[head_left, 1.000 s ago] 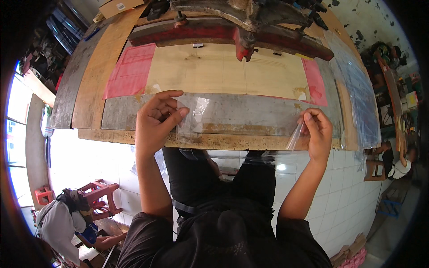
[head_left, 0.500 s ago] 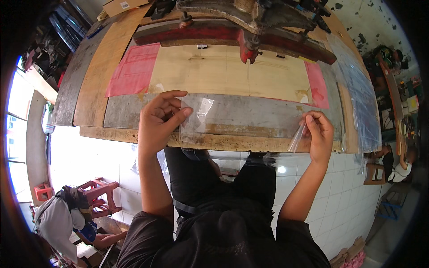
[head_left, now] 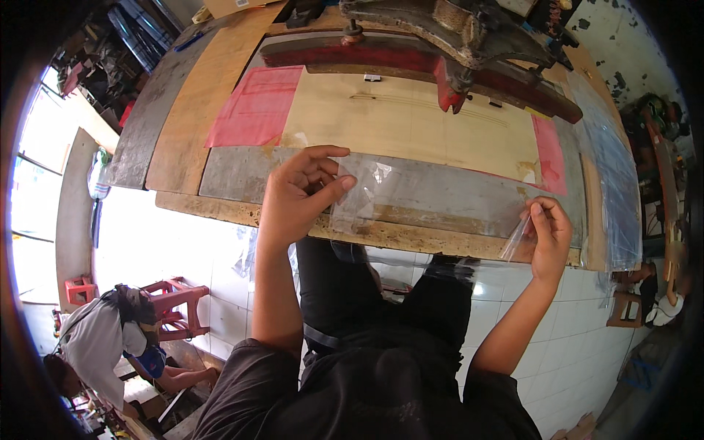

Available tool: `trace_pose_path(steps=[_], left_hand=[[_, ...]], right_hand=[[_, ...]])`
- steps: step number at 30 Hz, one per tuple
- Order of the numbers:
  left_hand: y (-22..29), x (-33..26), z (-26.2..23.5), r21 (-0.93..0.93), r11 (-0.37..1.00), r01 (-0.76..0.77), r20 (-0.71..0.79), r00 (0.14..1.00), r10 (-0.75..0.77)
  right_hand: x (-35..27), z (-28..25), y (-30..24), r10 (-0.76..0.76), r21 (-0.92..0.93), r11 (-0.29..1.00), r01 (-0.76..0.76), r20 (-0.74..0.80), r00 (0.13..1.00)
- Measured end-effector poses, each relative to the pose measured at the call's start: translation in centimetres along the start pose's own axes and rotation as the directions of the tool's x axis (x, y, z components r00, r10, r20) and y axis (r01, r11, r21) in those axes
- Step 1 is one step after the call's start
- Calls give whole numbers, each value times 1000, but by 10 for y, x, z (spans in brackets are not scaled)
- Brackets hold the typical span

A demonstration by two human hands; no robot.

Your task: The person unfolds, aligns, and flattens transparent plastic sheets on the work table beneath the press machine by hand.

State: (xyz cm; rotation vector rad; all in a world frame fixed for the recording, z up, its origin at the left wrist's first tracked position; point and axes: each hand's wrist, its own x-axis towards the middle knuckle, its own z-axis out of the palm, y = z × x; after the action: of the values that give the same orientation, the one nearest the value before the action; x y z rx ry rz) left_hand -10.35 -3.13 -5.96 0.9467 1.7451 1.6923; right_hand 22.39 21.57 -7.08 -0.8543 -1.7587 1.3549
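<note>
A clear plastic sheet stretches between my hands over the near edge of the workbench. My left hand pinches its left end between thumb and forefinger, with the other fingers curled. At the right end, my right hand grips the gathered corner of the same sheet. Beyond the sheet lies a cream-coloured paper with a pink panel at its left end and another pink panel at its right. The sheet's lower edge is hard to make out.
A red and brown metal press bar spans the bench behind the paper. Stacked clear plastic sheets lie at the right. On the left are wooden boards. A person bends near a red stool at lower left.
The view has shifted and tilted slightly, so the bench and my hands sit further right in the picture. Both hands still hold the plastic sheet much as before.
</note>
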Motion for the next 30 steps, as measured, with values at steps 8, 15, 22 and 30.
trace_pose_path(steps=[8, 15, 22, 30], left_hand=[[-2, 1, 1, -39, 999, -8, -20, 1000, 7], [-3, 1, 1, -52, 999, -11, -19, 1000, 10], [0, 0, 2, -49, 998, -34, -10, 999, 34], [-1, 0, -1, 9, 1000, -12, 0, 1000, 12]], right_hand=[[-1, 4, -4, 8, -20, 1000, -9, -28, 1000], [-1, 2, -2, -9, -1, 1000, 9, -1, 1000], [-1, 2, -2, -8, -19, 1000, 8, -10, 1000], [-1, 2, -1, -9, 2, 1000, 9, -4, 1000]])
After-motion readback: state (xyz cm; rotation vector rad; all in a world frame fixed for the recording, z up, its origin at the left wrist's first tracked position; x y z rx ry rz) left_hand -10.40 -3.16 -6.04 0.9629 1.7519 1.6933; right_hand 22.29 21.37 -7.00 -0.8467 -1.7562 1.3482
